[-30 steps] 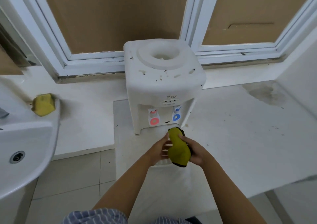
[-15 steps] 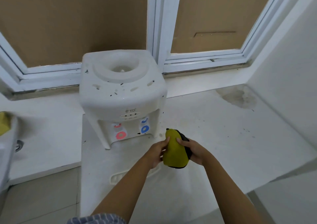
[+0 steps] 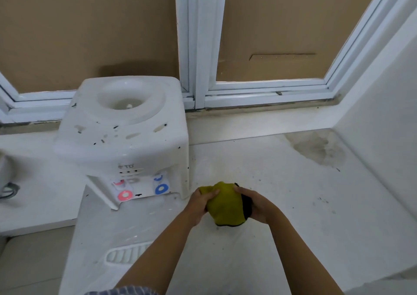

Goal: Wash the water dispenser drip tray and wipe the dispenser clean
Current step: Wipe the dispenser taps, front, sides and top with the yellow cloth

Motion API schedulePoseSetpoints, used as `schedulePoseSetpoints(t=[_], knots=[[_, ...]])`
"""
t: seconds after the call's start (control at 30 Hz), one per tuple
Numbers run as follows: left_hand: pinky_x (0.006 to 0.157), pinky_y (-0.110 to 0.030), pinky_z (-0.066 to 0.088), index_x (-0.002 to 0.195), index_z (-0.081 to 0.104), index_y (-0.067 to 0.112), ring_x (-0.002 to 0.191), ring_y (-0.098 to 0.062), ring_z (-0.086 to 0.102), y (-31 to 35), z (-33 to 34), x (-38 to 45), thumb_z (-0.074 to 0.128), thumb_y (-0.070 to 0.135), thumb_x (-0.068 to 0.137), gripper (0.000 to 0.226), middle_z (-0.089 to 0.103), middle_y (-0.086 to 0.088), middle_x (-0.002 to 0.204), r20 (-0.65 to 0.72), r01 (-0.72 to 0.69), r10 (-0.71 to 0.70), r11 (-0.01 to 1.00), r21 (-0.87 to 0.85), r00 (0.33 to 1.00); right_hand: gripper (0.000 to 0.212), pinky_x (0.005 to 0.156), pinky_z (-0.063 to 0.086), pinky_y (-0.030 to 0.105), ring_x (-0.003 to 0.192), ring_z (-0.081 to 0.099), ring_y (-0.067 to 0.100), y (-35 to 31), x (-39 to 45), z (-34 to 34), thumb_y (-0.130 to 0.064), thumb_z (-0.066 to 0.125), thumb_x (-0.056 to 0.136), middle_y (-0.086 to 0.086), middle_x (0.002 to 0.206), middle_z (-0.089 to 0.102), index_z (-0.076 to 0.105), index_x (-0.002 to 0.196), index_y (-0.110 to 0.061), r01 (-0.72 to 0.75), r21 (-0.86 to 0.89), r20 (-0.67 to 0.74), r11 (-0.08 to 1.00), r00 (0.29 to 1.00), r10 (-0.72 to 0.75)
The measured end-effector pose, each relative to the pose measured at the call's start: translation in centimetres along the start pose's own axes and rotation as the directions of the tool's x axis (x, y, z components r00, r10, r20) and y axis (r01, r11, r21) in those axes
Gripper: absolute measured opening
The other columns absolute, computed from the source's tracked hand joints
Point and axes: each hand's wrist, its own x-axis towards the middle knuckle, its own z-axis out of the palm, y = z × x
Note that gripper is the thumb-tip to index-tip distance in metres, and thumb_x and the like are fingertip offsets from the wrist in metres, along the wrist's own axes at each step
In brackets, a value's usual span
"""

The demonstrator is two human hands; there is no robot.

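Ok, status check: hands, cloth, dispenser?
Left hand and right hand both grip the yellow cloth, bunched, off the counter. Dispenser not yet touched, top speckled dark. Drip tray lies out on the counter. Nothing in the way.

The left forearm covers the right end of the drip tray [image 3: 126, 255], so only its ribbed left part shows. The sink [image 3: 6, 181] is cut off by the left edge. The logo and small buttons on the front of the dispenser [image 3: 121, 136] are too small to read. The palm side of the right hand [image 3: 257, 206] and part of the cloth [image 3: 225, 206] it holds are hidden.
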Motion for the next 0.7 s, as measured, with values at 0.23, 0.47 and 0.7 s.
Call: schedulePoseSetpoints(t=[0.23,0.47,0.7], knots=[[0.076,-0.03,0.054,0.115,0.064,0.012,0.1,-0.023,0.064,-0.2,2.5,2.5,0.075,0.037,0.081,0.043,0.067,-0.007,0.112,-0.271,-0.078,0.115,0.987,0.142,0.956,0.044,0.094,0.054,0.05,0.109,0.067,0.03,-0.2,2.2,-2.0,-0.024,0.073,0.085,0.011,0.122,0.068,0.062,0.125,-0.012,0.13,0.092,-0.073,0.987,0.99,-0.124],[0.101,-0.04,0.044,0.131,0.051,0.014,0.112,-0.026,0.054,1.1,2.9,5.5,0.037,0.051,0.099,0.051,0.056,-0.008,0.125,-0.193,0.085,-0.03,0.956,0.281,0.981,0.036,0.092,0.054,0.051,0.115,0.063,0.034,-1.3,4.6,-3.5,-0.025,0.062,0.095,0.013,0.127,0.065,0.057,0.129,-0.015,0.021,0.11,0.063,0.994,0.998,-0.028],[0.104,-0.036,0.04,0.146,0.034,0.015,0.127,-0.03,0.047,1.7,2.9,9.3,0.028,0.054,0.1,0.061,0.045,-0.011,0.142,-0.361,0.131,0.015,0.918,0.375,0.932,0.032,0.08,0.058,0.043,0.101,0.069,0.035,-2.5,8.8,-4.5,-0.016,0.07,0.088,0.019,0.115,0.069,0.062,0.117,-0.006,0.153,0.051,-0.146,0.987,0.979,-0.144]])
